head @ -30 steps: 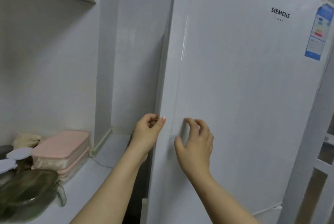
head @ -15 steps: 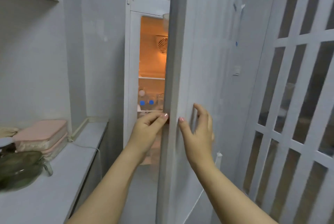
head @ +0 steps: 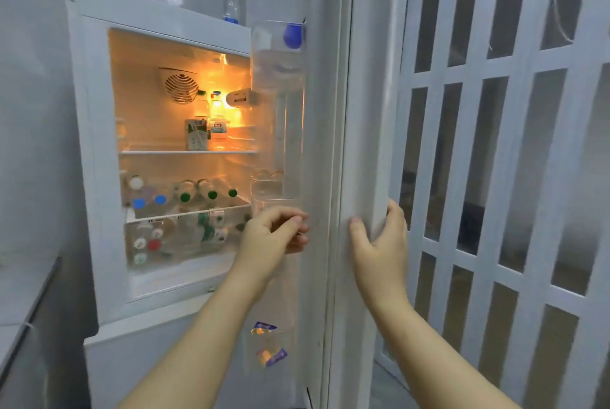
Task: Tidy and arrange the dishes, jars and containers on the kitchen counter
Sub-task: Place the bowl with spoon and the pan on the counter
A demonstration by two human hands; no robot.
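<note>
Carton (head: 197, 135) on top shelf (head: 158, 152): green-and-white print, too blurred to read.
Bottle (head: 218, 118) beside it: label with dark mark, illegible.
Packets (head: 264, 327) in door pocket (head: 254, 362): blue and yellow print, no letters made out.
Legible text: none.

Fridge door (head: 363, 111) open; right hand (head: 379, 243) grips its edge, left hand (head: 272, 237) curled against inner side.

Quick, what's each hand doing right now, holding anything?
Left hand: fingers curled, pinching the inner edge of the fridge door.
Right hand: gripping the same door's outer edge, thumb on the near side.
</note>
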